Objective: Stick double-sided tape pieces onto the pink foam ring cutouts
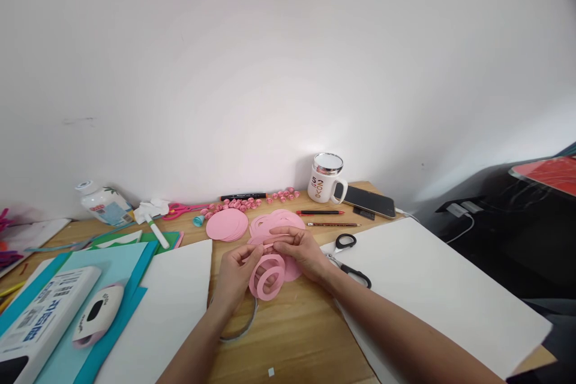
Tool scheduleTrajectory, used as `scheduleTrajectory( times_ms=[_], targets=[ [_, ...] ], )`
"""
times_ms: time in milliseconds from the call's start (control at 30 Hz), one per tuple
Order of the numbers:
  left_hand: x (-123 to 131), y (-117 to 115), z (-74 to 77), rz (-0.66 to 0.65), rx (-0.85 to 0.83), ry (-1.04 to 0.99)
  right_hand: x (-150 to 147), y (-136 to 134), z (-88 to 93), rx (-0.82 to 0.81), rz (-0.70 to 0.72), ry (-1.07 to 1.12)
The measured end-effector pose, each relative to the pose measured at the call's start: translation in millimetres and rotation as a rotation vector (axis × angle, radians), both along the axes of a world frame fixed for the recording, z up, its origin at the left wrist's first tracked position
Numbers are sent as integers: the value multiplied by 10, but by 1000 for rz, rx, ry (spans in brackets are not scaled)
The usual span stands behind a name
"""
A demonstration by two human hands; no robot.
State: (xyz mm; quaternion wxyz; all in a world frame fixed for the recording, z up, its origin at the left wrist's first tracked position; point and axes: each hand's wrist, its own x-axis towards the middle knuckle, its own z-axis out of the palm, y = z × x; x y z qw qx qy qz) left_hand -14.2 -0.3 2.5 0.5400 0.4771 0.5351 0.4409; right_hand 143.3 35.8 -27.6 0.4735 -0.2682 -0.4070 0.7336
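Note:
Both my hands meet over the middle of the table, pinching a pink paper spiral [270, 289] between them. My left hand [237, 269] is closed on its upper edge, thumb and forefinger together. From the other side my right hand [300, 247] grips the same paper at its rolled end, with some fingers stretched outward. Loose rings of the spiral hang below the fingertips. Just beyond lie more pink cut paper spirals [282, 219] and a stack of pink paper circles [227, 224]. Many small pink rolled paper roses [233, 205] lie behind these.
Black-handled scissors [353, 267] rest by my right wrist on white paper [432, 288]. A white mug [324, 180], a phone [369, 200] and a pencil [333, 224] are at the back right. Teal sheets [130, 300], a glue bottle [157, 233] and a white bottle [105, 204] lie left.

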Motion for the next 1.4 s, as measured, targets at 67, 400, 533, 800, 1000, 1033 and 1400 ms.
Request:
scheduleTrajectory(
  times_ms=[67,400,533,800,1000,1033,1400],
  targets=[
    [3,-3,3,6,10,8,3,-1,-1,-10,-9,-13],
    [0,-5,10,-10,79,91,-7,-10,12,-26,-88,-91],
    [10,-9,29,-16,79,86,-16,-21,28,35,-77,-98],
    [18,-20,46,-70,70,78,-19,-30,17,104,-38,-157],
    [26,-20,76,-127,87,82,-18,-37,25,139,-29,-202],
    [24,-18,78,-137,82,84,-18,-39,33,143,-26,-213],
    [53,-71,103,-307,-76,-35,-34,-95,81,204,160,-206]
  ],
)
